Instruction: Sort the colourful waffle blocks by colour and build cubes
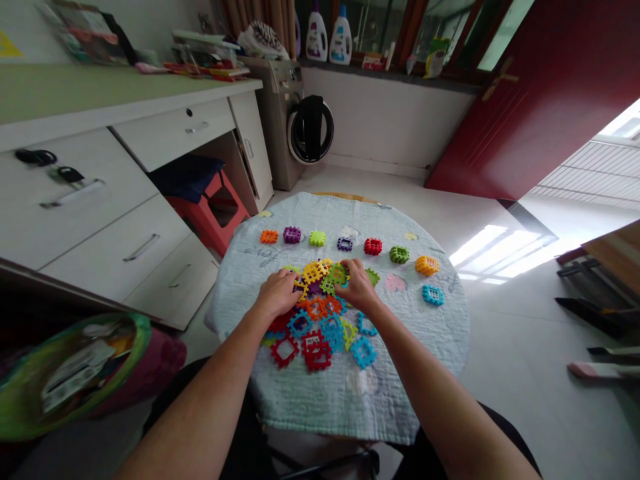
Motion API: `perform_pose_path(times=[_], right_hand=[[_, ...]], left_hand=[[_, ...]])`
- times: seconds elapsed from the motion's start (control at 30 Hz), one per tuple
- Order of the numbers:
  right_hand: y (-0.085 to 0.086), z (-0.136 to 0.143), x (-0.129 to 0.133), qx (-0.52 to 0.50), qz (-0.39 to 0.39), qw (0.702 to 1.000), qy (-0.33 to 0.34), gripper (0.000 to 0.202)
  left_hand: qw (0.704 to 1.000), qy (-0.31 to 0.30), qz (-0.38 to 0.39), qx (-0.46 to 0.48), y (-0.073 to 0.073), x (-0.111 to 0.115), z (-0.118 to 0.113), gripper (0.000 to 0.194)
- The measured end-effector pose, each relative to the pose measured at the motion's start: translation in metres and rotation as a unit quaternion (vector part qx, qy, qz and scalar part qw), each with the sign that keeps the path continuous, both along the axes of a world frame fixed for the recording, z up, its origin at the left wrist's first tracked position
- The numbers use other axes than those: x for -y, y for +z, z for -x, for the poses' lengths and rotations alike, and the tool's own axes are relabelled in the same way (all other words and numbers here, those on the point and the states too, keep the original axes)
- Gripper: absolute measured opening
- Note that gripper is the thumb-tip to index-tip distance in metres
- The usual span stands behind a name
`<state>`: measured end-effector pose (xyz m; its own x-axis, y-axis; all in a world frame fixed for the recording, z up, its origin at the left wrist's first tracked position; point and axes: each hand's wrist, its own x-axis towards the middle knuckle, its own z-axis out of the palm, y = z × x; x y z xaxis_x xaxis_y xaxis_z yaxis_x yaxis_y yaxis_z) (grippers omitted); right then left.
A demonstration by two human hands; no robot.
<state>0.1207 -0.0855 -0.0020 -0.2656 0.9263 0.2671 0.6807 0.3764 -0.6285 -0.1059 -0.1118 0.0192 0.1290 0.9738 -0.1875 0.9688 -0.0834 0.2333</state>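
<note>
Green lattice piece (338, 274) is pinched by the right hand (359, 287); the left hand (280, 293) touches yellow pieces (315, 271), its finger spread impossible to tell, at the pile's (316, 327) far side.

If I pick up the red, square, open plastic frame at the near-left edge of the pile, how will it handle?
The red open frame is probably stiff, as its outline looks straight. It's likely light, being mostly hole. Lying flat, it shouldn't roll, but its notched edges might snag neighbouring pieces.
</note>
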Motion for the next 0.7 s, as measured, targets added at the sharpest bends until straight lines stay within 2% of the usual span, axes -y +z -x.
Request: perform_pose_path(times=[0.2, 0.43, 0.57, 0.7], right_hand=[[-0.008, 0.04, -0.046, 0.018, -0.014, 1.0, 0.002, 0.046], [-0.014, 0.047, -0.08, 0.08, 0.016, 0.997, -0.017, 0.05], [-0.004, 0.015, -0.089, 0.092, -0.003, 0.995, -0.047, 0.048], [0.014, -0.06, -0.096, 0.155, -0.014, 0.984, -0.084, 0.05]], left_hand=[[1.0, 0.02, -0.007, 0.007, 0.004, 0.0, 0.001, 0.041], [1.0, 0.02, -0.018, 0.017, 0.004, -0.001, 0.002, 0.041], [1.0, 0.017, -0.017, 0.014, 0.005, 0.0, 0.004, 0.041], [1.0, 0.008, -0.015, 0.013, 0.005, 0.0, 0.004, 0.042]])
